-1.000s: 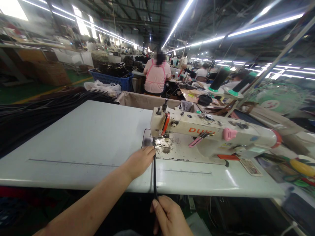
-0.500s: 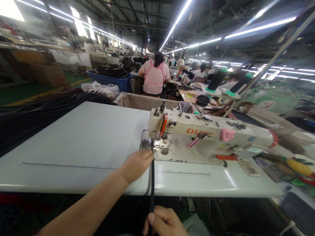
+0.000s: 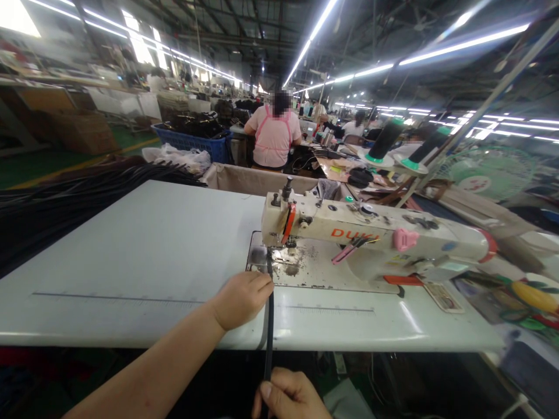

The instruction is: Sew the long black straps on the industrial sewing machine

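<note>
A narrow black strap [image 3: 269, 326] runs from under the presser foot of a white sewing machine [image 3: 345, 233] toward me and over the table's front edge. My left hand [image 3: 245, 299] is closed on the strap just in front of the needle area, resting at the table top. Below the front edge, my right hand [image 3: 290, 394] pinches the strap between thumb and fingers. The strap looks taut between both hands. Its far end at the needle is partly hidden by the machine head.
The white table [image 3: 131, 244] carries a printed ruler line. Many black straps [image 3: 65, 215] lie heaped at the left. Pink-handled snips [image 3: 347, 251] rest against the machine. Thread cones [image 3: 384, 142] stand behind, and a person in pink [image 3: 274, 137] sits ahead, near a blue basket [image 3: 218, 148].
My left hand has come slightly toward me along with the strap, a little farther from the needle. The right hand keeps its pinch in nearly the same place.
</note>
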`<state>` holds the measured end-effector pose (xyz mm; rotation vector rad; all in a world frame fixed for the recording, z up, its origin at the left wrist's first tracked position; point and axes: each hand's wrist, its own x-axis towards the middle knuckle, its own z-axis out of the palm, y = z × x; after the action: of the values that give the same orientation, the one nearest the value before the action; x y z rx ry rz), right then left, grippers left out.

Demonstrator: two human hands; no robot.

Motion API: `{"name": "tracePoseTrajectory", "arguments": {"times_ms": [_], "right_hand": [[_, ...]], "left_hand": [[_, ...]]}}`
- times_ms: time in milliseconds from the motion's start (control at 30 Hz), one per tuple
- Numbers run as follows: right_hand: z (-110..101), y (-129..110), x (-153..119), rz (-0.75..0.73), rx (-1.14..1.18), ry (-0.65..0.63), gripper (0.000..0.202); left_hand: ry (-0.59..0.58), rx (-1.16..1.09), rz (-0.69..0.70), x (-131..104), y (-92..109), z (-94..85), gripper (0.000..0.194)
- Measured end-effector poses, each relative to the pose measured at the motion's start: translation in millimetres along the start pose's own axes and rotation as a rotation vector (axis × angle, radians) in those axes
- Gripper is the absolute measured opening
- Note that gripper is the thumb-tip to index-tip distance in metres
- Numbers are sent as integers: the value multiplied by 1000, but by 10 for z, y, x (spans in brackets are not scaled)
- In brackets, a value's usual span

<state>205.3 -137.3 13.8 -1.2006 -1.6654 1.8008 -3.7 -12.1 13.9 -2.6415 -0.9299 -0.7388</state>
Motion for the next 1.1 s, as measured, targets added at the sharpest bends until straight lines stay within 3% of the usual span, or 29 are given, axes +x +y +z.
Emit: {"name": "tracePoseTrajectory", "arguments": {"times_ms": [167, 333, 600, 767, 933, 1100], "right_hand": [[11, 15, 55, 3, 63, 14, 80], [32, 128, 67, 16, 205, 111, 70], [77, 162, 104, 226, 396, 135, 65], [60, 139, 81, 170, 382, 121, 59], [54, 106, 41, 192, 130, 331, 39], [69, 27, 41, 257, 362, 314, 51]], "left_hand": [[69, 0, 54, 37, 23, -46, 15], [77, 15, 55, 51, 42, -68, 17], [76, -68, 80, 70, 41, -110, 18], [200, -40, -59, 52, 2, -107, 26], [320, -74, -264, 33, -81, -95, 34], [334, -160, -354, 17, -146, -59, 34]]}}
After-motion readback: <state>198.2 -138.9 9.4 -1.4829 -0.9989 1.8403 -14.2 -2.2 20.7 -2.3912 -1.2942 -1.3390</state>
